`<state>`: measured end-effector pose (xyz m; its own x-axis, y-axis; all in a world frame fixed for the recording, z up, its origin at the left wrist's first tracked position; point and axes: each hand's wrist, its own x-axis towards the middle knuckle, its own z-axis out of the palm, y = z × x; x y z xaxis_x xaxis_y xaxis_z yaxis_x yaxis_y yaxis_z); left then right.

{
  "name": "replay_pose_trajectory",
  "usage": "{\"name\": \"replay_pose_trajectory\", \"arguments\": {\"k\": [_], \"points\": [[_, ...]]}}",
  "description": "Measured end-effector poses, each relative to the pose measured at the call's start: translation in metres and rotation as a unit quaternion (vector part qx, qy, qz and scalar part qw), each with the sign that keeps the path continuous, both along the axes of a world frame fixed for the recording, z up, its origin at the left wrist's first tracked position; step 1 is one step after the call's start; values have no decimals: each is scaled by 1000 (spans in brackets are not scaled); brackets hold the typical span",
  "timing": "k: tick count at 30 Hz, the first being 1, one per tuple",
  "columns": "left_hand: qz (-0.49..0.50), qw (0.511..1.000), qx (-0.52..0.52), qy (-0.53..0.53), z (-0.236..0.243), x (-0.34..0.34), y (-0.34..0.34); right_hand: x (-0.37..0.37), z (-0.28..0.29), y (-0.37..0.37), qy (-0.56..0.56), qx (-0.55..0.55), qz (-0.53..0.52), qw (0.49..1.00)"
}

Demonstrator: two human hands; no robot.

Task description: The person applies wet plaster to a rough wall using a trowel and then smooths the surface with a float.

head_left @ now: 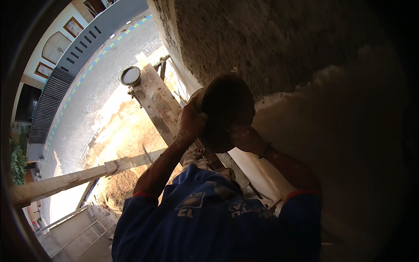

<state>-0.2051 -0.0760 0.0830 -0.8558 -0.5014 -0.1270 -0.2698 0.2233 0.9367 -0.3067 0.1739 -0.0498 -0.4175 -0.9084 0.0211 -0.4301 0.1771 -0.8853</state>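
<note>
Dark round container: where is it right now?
In the head view, the dark round container is just right of centre, held between the left hand and right hand.

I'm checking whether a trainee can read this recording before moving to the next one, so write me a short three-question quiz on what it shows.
1. True or false: the left hand and the right hand both touch the dark round container.
2. Where does the bucket with the pale top stand?
A) On the street paving
B) On the wooden planks
C) On top of the gate
3. Which wrist wears the dark band?

Key:
1. True.
2. B.
3. The right wrist.
</note>
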Motion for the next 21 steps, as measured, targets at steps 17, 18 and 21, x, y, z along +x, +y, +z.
{"name": "replay_pose_trajectory", "arguments": {"k": [17, 18, 21], "points": [[125, 975, 157, 96, -10, 34, -20, -24, 107, -8, -346, -40, -83, 934], [134, 969, 183, 99, -9, 33, -24, -31, 112, -12, -479, -142, -73, 863], [151, 957, 208, 136, -27, 38, -43, -22, 206, -48, 9, 134, -64, 989]]}}
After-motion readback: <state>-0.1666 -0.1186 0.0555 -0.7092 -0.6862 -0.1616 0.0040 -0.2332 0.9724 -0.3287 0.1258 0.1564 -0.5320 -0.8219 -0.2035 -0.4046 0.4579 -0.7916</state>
